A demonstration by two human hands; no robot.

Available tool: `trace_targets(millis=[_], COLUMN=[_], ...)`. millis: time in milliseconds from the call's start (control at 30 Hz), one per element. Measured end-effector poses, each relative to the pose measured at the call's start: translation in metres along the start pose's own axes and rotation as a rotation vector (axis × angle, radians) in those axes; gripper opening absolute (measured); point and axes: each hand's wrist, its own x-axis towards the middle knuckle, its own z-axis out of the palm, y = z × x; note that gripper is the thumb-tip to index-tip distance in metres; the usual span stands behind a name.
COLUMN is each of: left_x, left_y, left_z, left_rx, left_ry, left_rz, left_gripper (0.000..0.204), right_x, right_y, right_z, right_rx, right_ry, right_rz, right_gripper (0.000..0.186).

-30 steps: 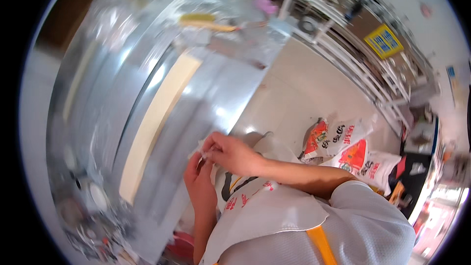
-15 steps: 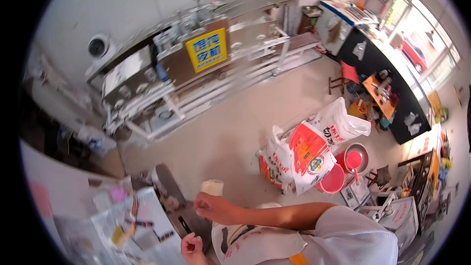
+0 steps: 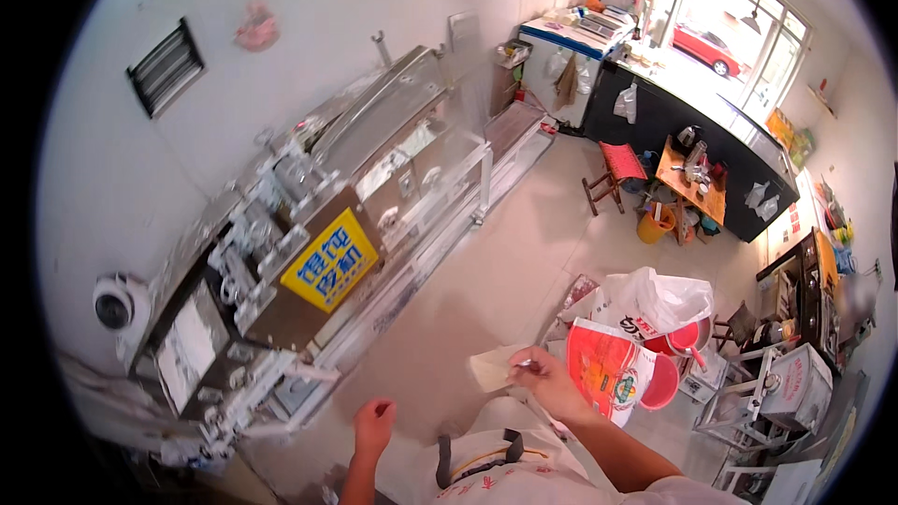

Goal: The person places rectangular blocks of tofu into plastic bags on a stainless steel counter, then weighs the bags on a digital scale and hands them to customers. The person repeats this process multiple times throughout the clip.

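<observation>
My right hand (image 3: 544, 382) pinches a flat, pale cream piece (image 3: 488, 370) with roughly square edges, its fingers closed on one side. What the piece is made of I cannot make out. To the left, my left hand (image 3: 374, 423) is raised with its fingers curled in, and nothing shows in it. Between my forearms lies my pale apron (image 3: 496, 479) with dark straps. Just beyond my right hand stands a white and red printed sack (image 3: 603, 369), its white plastic top (image 3: 669, 297) bunched open.
A long metal machine (image 3: 327, 215) with a yellow sign (image 3: 330, 260) runs along the left wall. Pink-red buckets (image 3: 662, 383) stand beside the sack. Farther off are a red folding stool (image 3: 622, 161), a small wooden table (image 3: 692, 173) and a black counter (image 3: 687, 117).
My view has swung round to the left and up, away from the tray of tools. My right hand has moved right with the pale piece, nearer the sack; my left hand has risen.
</observation>
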Motion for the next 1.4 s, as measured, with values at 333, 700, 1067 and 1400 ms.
trace_targets(millis=[333,700,1067,1400], left_x=[0.336,0.581,0.865,1.115], left_y=[0.181,0.451,0.649,0.809], left_z=[0.201,0.450,0.691,0.928], left_rx=[0.065,-0.013,-0.196,-0.155], left_ry=[-0.548,-0.504,-0.861,-0.859], left_rz=[0.109,0.975,0.947,0.858], left_gripper=[0.025,0.039,0.019,0.017], right_x=[0.262,0.505,0.787,1.052], right_y=[-0.060,-0.225,-0.363,-0.484], right_z=[-0.127,-0.292,-0.514,-0.763], right_rx=[0.305,0.386,0.397,0.412], right_ry=[0.391,0.491,0.701,0.611], right_rz=[-0.066,-0.136,-0.314,-0.399], right_gripper=[0.013,0.014,0.015,0.018])
